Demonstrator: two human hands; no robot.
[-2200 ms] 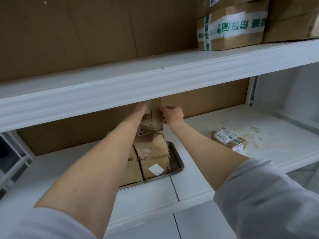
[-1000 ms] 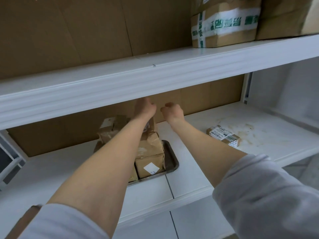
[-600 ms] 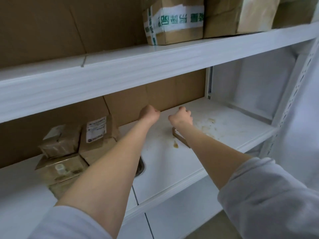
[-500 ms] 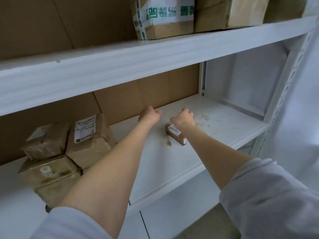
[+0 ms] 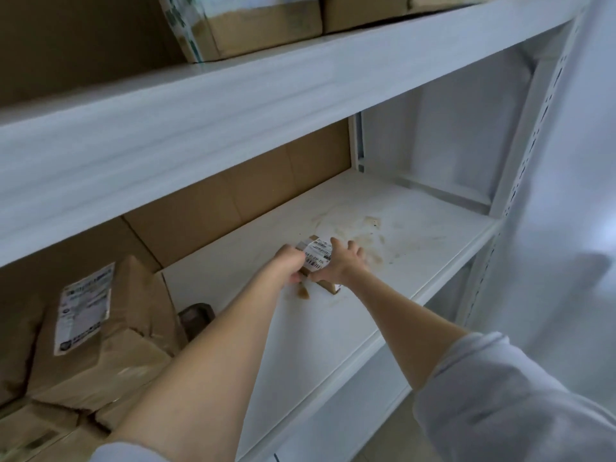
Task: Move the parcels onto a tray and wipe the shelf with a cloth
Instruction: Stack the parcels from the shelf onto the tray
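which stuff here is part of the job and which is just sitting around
Job: small parcel, held between left hand and right hand; stacked parcels; tray; stained shelf.
Lying about: boxes on the upper shelf; cardboard backing.

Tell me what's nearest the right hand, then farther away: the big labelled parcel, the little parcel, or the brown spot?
1. Little parcel: gripped in the right hand itself.
2. Brown spot: on the shelf, just left of the hand.
3. Big labelled parcel: far left.
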